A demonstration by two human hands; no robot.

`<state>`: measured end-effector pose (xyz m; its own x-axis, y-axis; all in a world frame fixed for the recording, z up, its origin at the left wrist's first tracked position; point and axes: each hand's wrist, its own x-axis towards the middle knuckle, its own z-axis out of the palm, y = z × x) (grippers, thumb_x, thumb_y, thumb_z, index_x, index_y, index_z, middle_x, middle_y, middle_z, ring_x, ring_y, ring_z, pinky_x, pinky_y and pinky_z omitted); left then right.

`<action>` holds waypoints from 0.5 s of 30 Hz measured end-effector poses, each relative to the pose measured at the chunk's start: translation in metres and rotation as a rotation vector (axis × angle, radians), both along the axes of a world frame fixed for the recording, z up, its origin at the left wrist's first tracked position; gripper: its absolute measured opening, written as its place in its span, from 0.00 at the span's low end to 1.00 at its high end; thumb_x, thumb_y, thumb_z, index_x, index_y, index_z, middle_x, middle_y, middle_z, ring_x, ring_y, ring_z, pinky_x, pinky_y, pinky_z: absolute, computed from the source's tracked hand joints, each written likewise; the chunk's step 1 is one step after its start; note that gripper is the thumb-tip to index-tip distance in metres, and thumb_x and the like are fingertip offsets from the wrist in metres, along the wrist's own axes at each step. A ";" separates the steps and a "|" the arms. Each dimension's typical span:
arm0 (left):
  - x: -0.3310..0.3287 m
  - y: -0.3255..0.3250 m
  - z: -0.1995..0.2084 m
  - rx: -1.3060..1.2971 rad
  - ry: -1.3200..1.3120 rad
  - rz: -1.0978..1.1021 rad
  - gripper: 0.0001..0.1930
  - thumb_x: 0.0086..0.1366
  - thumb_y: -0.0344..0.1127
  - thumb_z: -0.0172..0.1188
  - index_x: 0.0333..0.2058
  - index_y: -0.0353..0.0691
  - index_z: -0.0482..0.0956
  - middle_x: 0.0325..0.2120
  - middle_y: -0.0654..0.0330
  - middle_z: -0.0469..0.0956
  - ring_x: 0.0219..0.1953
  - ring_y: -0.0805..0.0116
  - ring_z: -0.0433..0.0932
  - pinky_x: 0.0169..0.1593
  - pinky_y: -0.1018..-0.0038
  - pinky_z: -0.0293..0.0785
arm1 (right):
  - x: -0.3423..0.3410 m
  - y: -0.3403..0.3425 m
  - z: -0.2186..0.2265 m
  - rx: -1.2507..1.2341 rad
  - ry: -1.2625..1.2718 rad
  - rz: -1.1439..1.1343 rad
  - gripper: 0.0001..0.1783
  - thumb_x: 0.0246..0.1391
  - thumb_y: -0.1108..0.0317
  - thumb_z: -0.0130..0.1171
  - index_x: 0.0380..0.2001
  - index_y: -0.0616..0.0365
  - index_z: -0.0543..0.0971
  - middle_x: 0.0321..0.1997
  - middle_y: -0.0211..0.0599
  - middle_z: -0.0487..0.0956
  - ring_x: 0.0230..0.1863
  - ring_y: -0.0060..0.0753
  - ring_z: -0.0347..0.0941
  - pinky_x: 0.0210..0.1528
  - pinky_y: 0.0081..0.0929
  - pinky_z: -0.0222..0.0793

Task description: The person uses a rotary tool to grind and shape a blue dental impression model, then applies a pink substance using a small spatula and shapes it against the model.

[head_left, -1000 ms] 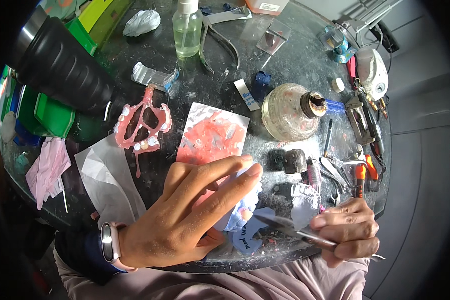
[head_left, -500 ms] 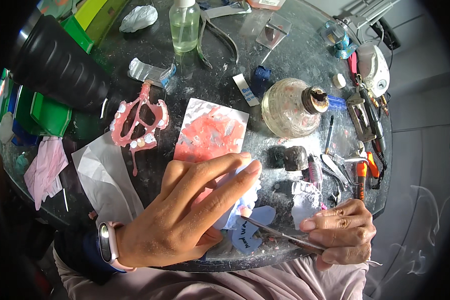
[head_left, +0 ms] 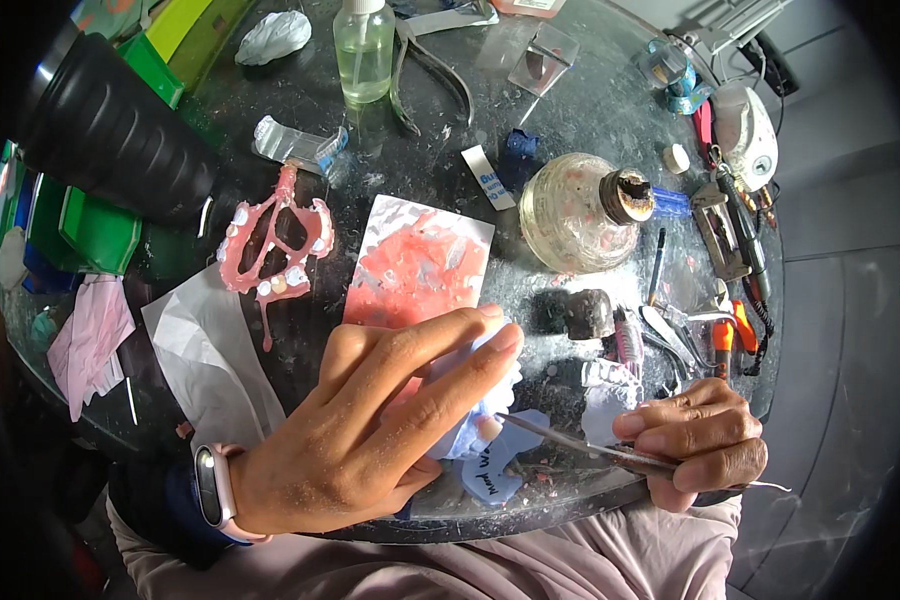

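Observation:
My left hand (head_left: 365, 430) is curled over a pale blue dental cast (head_left: 466, 438), its fingers covering most of it. A small tooth-coloured piece (head_left: 489, 428) shows at the cast's right side. My right hand (head_left: 700, 445) grips a thin metal wax carver (head_left: 570, 440). The carver's tip is beside the tooth-coloured piece; whether they touch I cannot tell. Beyond my left hand lies a square card (head_left: 415, 270) smeared with pink wax. A pale blue cut-out with handwriting (head_left: 495, 480) lies under the carver.
A glass spirit lamp (head_left: 575, 225) with a charred neck stands beyond my hands. Left of the card are a pink wax framework with white teeth (head_left: 280, 240) and white paper (head_left: 215, 345). Pliers (head_left: 435, 75), a spray bottle (head_left: 362, 55) and a black tumbler (head_left: 115, 130) sit farther off.
My right hand has shifted slightly up and to the right with the carver, whose tip has moved a little up beside the tooth-coloured piece. My left hand holds nearly still.

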<state>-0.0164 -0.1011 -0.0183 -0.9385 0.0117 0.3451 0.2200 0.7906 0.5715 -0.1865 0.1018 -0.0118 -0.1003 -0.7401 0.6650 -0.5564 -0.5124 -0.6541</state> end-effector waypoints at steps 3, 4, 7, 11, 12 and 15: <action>-0.002 -0.001 0.000 -0.017 0.011 -0.020 0.39 0.32 0.27 0.65 0.51 0.31 0.68 0.46 0.48 0.71 0.42 0.60 0.70 0.45 0.70 0.58 | -0.001 0.001 0.004 0.025 0.033 0.011 0.12 0.48 0.66 0.62 0.34 0.59 0.73 0.27 0.44 0.78 0.31 0.43 0.80 0.26 0.26 0.80; -0.001 -0.001 0.000 -0.017 0.008 -0.017 0.39 0.32 0.27 0.65 0.51 0.31 0.68 0.46 0.48 0.71 0.42 0.60 0.70 0.45 0.70 0.58 | -0.002 0.000 0.004 0.037 0.036 0.028 0.12 0.48 0.67 0.62 0.34 0.59 0.73 0.27 0.43 0.77 0.31 0.43 0.80 0.25 0.25 0.80; -0.001 -0.001 0.001 -0.009 -0.003 -0.023 0.40 0.31 0.28 0.65 0.51 0.31 0.68 0.47 0.48 0.71 0.42 0.60 0.70 0.45 0.70 0.58 | -0.002 -0.001 0.002 0.040 0.039 0.048 0.12 0.49 0.66 0.61 0.35 0.59 0.74 0.27 0.42 0.77 0.30 0.44 0.80 0.23 0.24 0.79; -0.001 -0.001 0.002 -0.016 -0.008 -0.023 0.40 0.31 0.28 0.65 0.51 0.31 0.68 0.47 0.48 0.71 0.42 0.60 0.70 0.45 0.71 0.58 | -0.003 -0.001 0.001 0.029 0.033 0.055 0.12 0.50 0.65 0.60 0.36 0.60 0.74 0.26 0.43 0.76 0.31 0.44 0.79 0.21 0.22 0.79; -0.001 -0.002 0.001 -0.016 -0.008 -0.022 0.40 0.31 0.28 0.65 0.51 0.31 0.68 0.47 0.48 0.71 0.42 0.60 0.70 0.45 0.71 0.58 | -0.003 -0.001 0.001 0.029 0.032 0.055 0.12 0.50 0.65 0.60 0.36 0.60 0.74 0.26 0.43 0.76 0.31 0.44 0.79 0.21 0.22 0.79; -0.001 -0.001 -0.001 0.007 0.007 -0.021 0.40 0.31 0.28 0.65 0.51 0.30 0.68 0.47 0.48 0.71 0.41 0.61 0.70 0.45 0.71 0.58 | -0.003 0.001 0.002 0.043 0.037 0.061 0.12 0.50 0.65 0.60 0.35 0.60 0.74 0.26 0.44 0.76 0.31 0.44 0.79 0.20 0.21 0.78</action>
